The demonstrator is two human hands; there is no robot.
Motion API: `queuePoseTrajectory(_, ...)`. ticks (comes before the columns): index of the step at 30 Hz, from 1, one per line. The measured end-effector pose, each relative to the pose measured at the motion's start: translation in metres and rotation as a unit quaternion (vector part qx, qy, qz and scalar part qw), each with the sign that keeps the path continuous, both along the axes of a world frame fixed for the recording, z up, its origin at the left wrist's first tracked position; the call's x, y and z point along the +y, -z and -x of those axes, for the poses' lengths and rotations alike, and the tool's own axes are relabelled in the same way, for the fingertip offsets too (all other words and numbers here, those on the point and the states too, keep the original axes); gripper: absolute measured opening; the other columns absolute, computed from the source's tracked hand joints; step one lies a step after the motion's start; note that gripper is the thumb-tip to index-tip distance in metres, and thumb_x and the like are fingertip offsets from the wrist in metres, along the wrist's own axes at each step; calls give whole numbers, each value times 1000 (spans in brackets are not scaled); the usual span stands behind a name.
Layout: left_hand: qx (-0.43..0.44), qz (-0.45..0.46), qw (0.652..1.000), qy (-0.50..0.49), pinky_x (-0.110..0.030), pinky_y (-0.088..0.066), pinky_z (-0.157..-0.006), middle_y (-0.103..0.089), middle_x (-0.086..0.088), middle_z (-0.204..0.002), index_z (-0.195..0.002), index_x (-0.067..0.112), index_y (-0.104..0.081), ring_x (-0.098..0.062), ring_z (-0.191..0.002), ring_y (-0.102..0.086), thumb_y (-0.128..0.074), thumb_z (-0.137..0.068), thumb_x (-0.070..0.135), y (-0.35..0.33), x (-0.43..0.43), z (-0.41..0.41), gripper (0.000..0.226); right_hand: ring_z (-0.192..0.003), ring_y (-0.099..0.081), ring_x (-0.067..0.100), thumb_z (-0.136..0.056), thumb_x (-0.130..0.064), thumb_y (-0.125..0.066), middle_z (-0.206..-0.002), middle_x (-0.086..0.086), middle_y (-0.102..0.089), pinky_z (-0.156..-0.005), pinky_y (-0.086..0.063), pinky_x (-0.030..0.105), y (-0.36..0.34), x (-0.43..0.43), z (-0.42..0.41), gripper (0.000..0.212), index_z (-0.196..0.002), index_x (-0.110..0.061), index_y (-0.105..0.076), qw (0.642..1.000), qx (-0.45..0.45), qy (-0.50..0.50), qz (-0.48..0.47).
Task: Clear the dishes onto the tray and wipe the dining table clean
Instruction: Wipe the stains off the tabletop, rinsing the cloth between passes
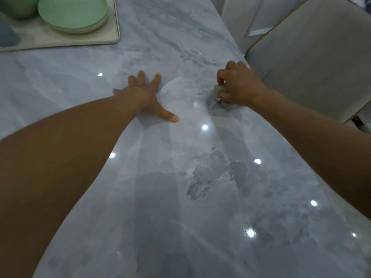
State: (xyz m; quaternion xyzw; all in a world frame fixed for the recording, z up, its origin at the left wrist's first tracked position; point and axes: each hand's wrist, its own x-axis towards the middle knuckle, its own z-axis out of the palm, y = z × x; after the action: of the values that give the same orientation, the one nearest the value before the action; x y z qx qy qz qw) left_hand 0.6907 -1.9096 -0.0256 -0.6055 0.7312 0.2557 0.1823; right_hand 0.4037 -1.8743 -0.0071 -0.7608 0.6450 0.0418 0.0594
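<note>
From the head view, the left hand [145, 96] lay flat with fingers spread on the glossy grey marble dining table [180, 177]. The right hand [240, 85] clutched a crumpled pale cloth [221, 95] against the tabletop near its right edge — beside a white chair [313, 63]. Stacked green plates [73, 14] sat on the cream tray [84, 40], far left.

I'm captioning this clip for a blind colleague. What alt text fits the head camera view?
A person's right hand grips a crumpled cloth against a glossy marble table near its right edge, while the left hand lies flat on it, fingers spread. At top left a tray holds stacked green plates; a pale chair stands at right.
</note>
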Motion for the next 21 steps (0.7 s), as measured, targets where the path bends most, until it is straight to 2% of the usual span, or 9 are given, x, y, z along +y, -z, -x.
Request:
queuePoseTrajectory(3,-4,1,1000,-3,-79,-12,-117,25,-2,-171,-157,50,21,-36,-158,18,-66,-15,103,-2,2,0,175,-94,-58,39,-93,-14,-63,-103,17,-59,-73,-46,43,15,30,-7,10,-101,-7,-61,997,-31,22,62)
queuePoseTrajectory(5,-3,-3,1000,-2,-80,-12,-116,25,-1,-171,-157,50,21,-36,-158,17,-67,-15,103,-5,3,-1,175,-96,-61,39,-99,-21,-54,-105,16,-64,-73,-48,42,31,57,-18,17,-105,-8,-64,991,-67,59,103)
queuePoseTrajectory(7,4,-9,1000,3,-79,-13,-117,24,-1,-171,-156,51,21,-37,-158,17,-64,-11,105,-5,0,0,177,-117,-59,35,-104,-24,-48,-128,15,-63,-91,-50,42,44,81,-27,32,-129,-10,-62,984,-110,68,121)
queuePoseTrajectory(9,1,-11,1000,1,-78,-13,-117,24,-1,-171,-156,51,21,-38,-158,16,-64,-9,105,-4,0,-1,178,-139,-47,31,-106,-24,-44,-150,13,-53,-114,-39,37,48,90,-34,43,-146,-11,-53,980,-156,60,106)
queuePoseTrajectory(11,-6,-5,1000,-2,-79,-13,-116,23,-2,-171,-156,50,21,-38,-158,14,-65,-11,104,-5,1,1,177,-147,-40,28,-106,-23,-42,-157,11,-48,-121,-32,37,45,79,-39,47,-150,-13,-51,978,-185,42,88)
queuePoseTrajectory(15,-12,-2,1000,-7,-79,-13,-117,24,-1,-171,-156,50,21,-38,-158,14,-67,-17,102,-7,3,4,173,-147,-39,26,-100,-21,-41,-156,8,-48,-116,-34,35,44,34,-70,52,-150,-15,-52,977,-206,-4,57)
queuePoseTrajectory(18,-30,-1,1000,-3,-78,-14,-117,25,-1,-171,-156,49,24,-38,-158,15,-67,-19,103,-5,2,5,173,-147,-40,27,-97,-25,-39,-157,9,-48,-117,-33,35,43,-7,-98,56,-150,-17,-53,979,-196,-27,50)
queuePoseTrajectory(21,-43,1,999,-3,-78,-14,-117,26,0,-170,-154,50,27,-38,-158,16,-63,-16,105,2,-2,5,174,-141,-46,29,-94,-32,-35,-152,10,-52,-113,-40,38,44,-45,-116,60,-149,-17,-53,983,-163,-50,62)
